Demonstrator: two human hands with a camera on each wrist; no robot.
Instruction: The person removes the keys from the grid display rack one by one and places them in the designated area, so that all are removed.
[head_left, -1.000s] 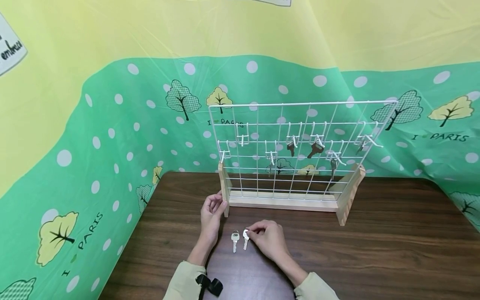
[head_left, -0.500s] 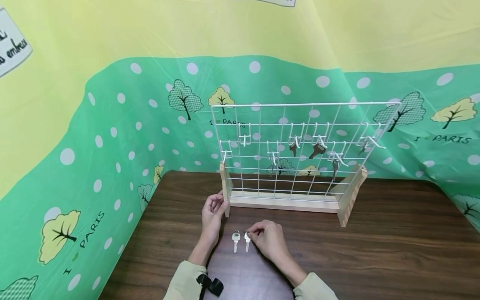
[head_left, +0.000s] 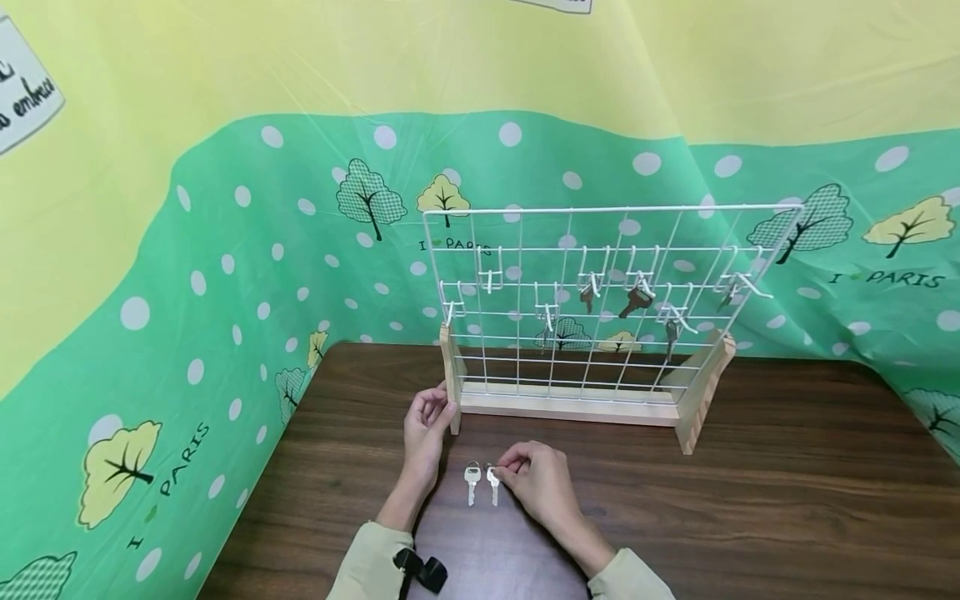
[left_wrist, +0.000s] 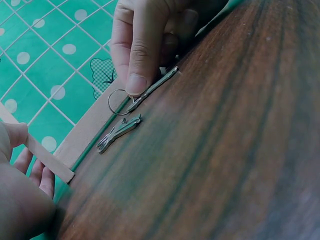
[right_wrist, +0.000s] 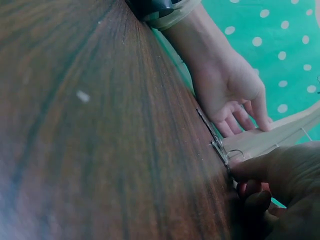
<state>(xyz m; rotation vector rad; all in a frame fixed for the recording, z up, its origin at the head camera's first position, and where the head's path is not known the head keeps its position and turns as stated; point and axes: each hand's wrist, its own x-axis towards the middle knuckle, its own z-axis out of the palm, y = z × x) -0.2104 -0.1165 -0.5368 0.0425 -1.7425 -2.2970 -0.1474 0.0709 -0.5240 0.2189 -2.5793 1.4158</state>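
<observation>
Two silver keys lie side by side on the wooden table in the head view. My right hand (head_left: 542, 482) is at the right-hand key (head_left: 494, 493), thumb and fingers pinching its head end. In the left wrist view that key's thin split ring (left_wrist: 109, 106) stands up beside the thumb. The left-hand key (head_left: 471, 477) rests untouched a little to the left. My left hand (head_left: 425, 429) grips the left wooden leg (head_left: 452, 387) of a white wire grid rack (head_left: 517, 342), thumb in front and fingers behind.
White hooks (head_left: 549, 317) are spread over the grid, and several carry hanging keys, including a dark key (head_left: 637, 300). The rack's right wooden leg (head_left: 703, 396) stands on the brown table (head_left: 810, 475). A green and yellow patterned cloth (head_left: 247, 242) hangs behind and left.
The right-hand key has tilted slightly to stand parallel with its neighbour, its ring now showing left of my right fingertips. My left hand stays on the rack's leg.
</observation>
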